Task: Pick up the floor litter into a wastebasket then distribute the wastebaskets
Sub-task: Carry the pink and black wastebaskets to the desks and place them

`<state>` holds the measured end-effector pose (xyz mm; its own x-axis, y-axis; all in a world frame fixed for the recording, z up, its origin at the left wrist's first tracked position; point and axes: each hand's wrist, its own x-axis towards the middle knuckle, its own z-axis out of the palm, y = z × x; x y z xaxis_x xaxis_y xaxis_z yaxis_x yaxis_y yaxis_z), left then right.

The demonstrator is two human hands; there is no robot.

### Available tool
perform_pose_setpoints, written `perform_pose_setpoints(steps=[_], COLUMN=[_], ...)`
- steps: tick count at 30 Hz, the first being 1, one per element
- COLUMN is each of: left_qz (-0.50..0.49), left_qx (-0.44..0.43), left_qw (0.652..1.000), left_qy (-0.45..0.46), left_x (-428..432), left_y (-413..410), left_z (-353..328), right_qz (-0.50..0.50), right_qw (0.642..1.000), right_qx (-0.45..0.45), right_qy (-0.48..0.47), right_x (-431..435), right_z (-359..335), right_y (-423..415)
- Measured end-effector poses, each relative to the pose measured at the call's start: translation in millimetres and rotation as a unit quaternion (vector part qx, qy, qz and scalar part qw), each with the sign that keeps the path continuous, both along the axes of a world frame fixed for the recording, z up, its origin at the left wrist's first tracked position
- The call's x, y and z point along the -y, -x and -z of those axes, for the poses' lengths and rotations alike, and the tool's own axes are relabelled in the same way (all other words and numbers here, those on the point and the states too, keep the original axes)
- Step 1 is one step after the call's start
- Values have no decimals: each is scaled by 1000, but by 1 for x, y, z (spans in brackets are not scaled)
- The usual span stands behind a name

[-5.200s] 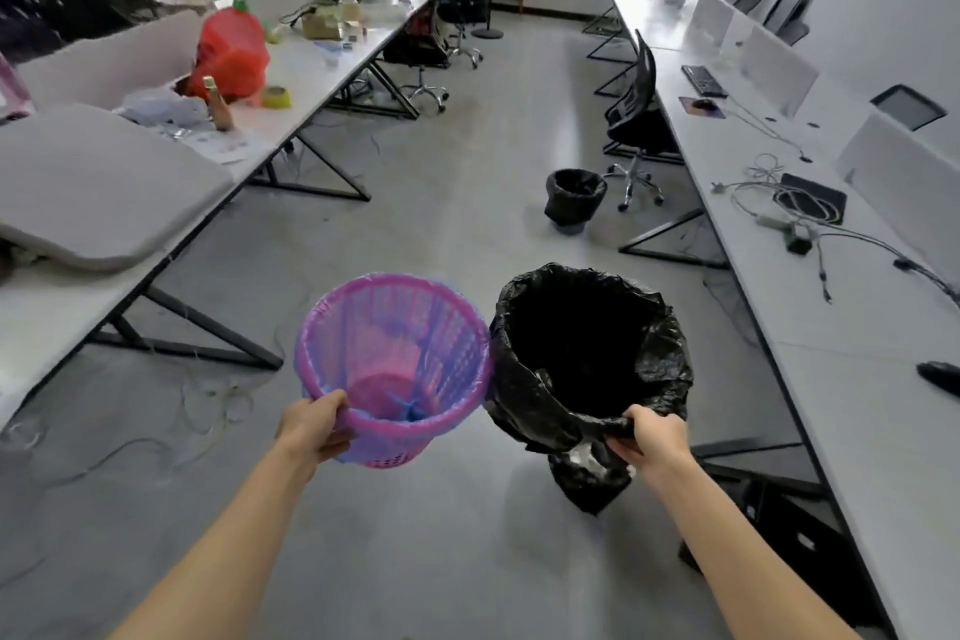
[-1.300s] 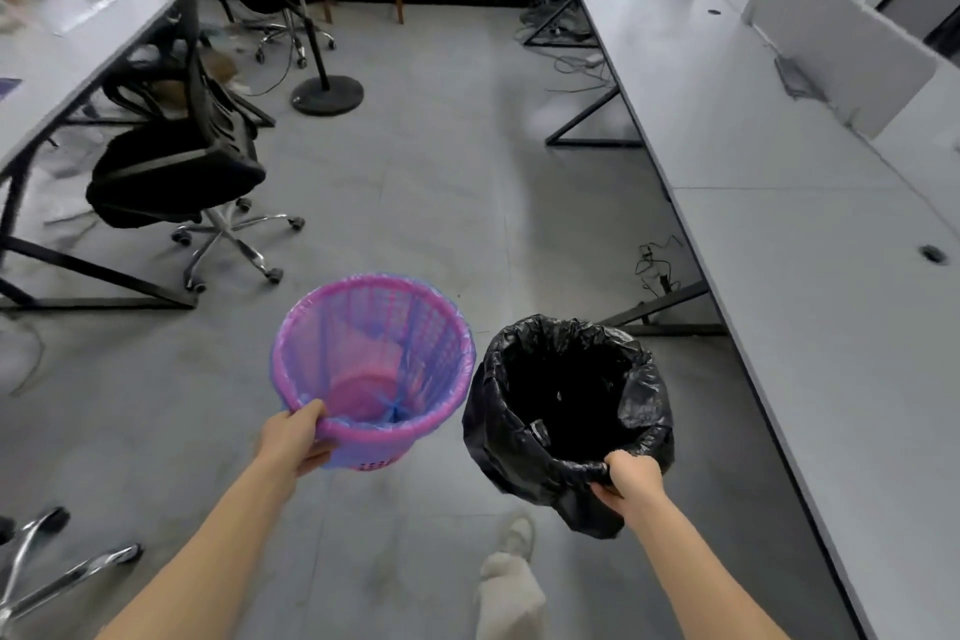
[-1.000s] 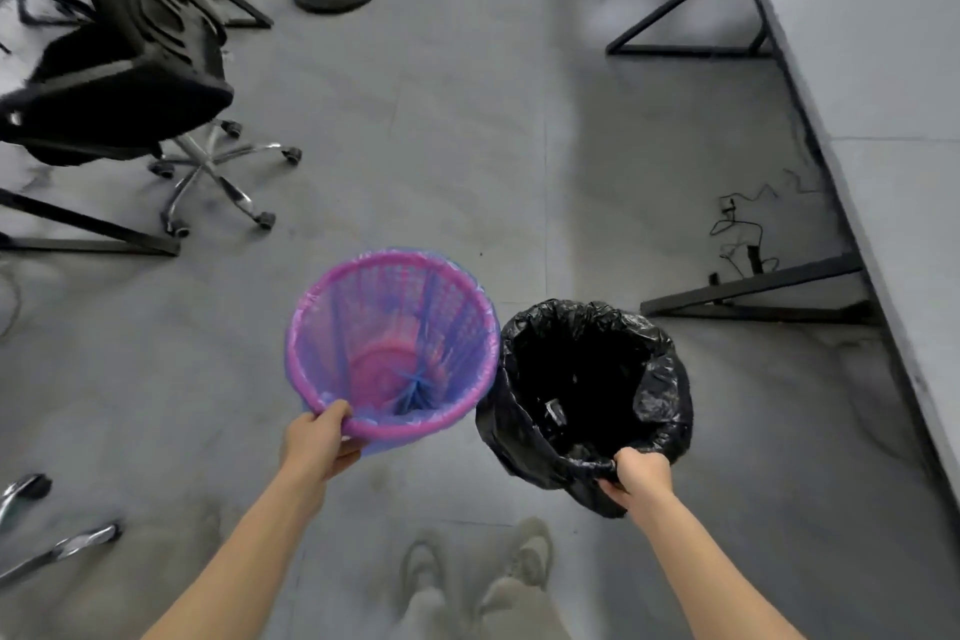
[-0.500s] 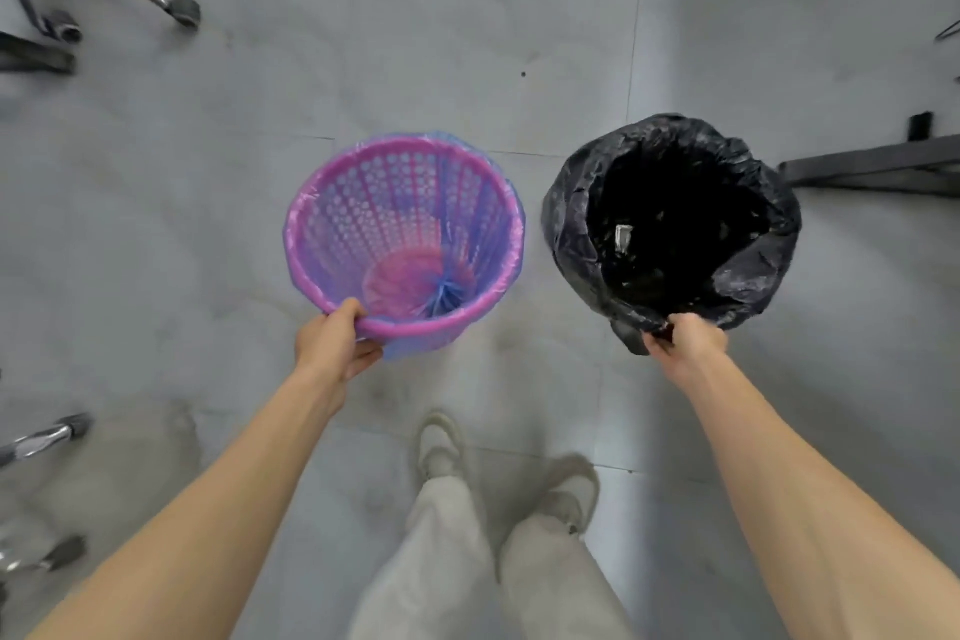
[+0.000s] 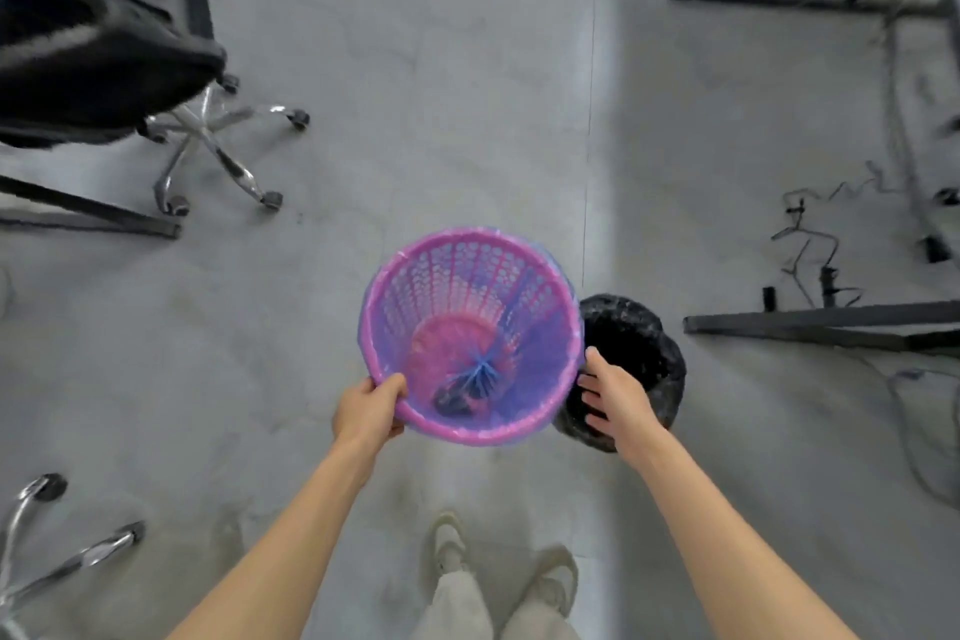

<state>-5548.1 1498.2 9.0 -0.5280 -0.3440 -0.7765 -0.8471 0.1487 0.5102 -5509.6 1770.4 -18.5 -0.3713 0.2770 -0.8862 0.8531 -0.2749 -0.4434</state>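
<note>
While the left hand (image 5: 369,405) pinches the near rim of the pink basket (image 5: 457,276), thumb inside and fingers curled under, that basket hangs in the air in the middle of the view, mouth up. A blue liner is knotted at its bottom, and a dark scrap (image 5: 457,398) lies there; what the scrap is cannot be told. The right hand (image 5: 615,398) is spread and holds nothing. It sits just beside the pink rim, though contact cannot be told.

Just under and to the right of that hand, the black-bagged basket (image 5: 644,338) appears to stand on the grey floor (image 5: 467,94), near a desk's foot bar (image 5: 821,322) and loose cables (image 5: 810,244) farther right. An office chair (image 5: 98,47) stands far left.

No litter shows on the visible floor, so the picking up looks done. One basket seems placed, and the pink one is left to deliver.
</note>
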Motion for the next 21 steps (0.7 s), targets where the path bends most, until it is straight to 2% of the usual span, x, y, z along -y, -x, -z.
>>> perform_pose_setpoints(steps=[4,9,13,21], left_qz=[55,66,89,108], left_qx=[-34,-69,-89,-101], left_qw=[997,993,989,986], left_qy=[-39,-73,-80,-75], left_x=[6,9,2,-43], left_y=[34,95,153,338], left_z=[-97,-187,-214,-220], right_qz=[-14,-76,-77,-53], right_qw=[998,984,974,971], right_qx=[-59,-89,-120,-144], right_qy=[-2,-132,-173,-181], right_x=[7,16,13,-30], right_z=[-112,-206,-254,-270], right_y=[35,77,115,257])
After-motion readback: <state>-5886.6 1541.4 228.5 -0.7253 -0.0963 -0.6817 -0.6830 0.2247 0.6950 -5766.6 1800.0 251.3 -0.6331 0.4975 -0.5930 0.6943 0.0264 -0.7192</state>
